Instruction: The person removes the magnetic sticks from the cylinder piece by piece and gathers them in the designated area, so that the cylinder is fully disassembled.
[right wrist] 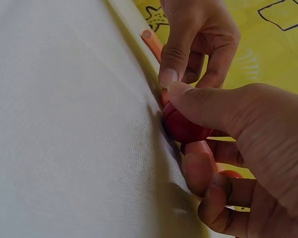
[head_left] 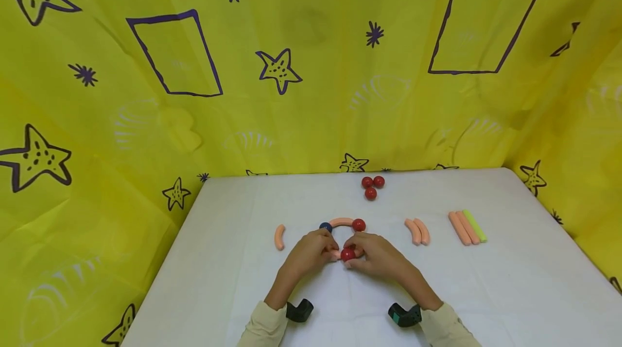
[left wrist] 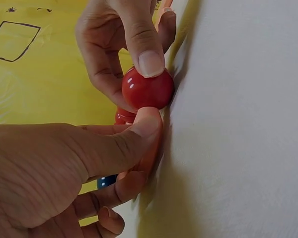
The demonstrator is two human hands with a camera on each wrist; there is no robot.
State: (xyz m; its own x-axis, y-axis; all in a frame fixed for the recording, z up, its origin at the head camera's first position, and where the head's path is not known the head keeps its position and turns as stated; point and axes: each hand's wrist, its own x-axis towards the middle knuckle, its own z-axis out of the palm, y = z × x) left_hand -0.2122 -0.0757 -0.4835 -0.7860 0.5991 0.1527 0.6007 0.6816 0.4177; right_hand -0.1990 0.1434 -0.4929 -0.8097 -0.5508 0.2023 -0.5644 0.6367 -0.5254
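My left hand pinches a peach-coloured curved stick between thumb and fingers, low over the white table. The stick's end meets a shiny red ball, which my right hand grips with thumb and fingers. Another peach stick piece shows on the ball's other side, by my right fingers. Just beyond the hands, a curved peach stick lies between a blue ball and a second red ball. My fingers partly hide how these parts join at the sides.
One curved peach stick lies to the left. Two more curved sticks lie to the right, then two straight peach sticks beside a green stick. Three red balls sit near the back edge, before a yellow patterned curtain.
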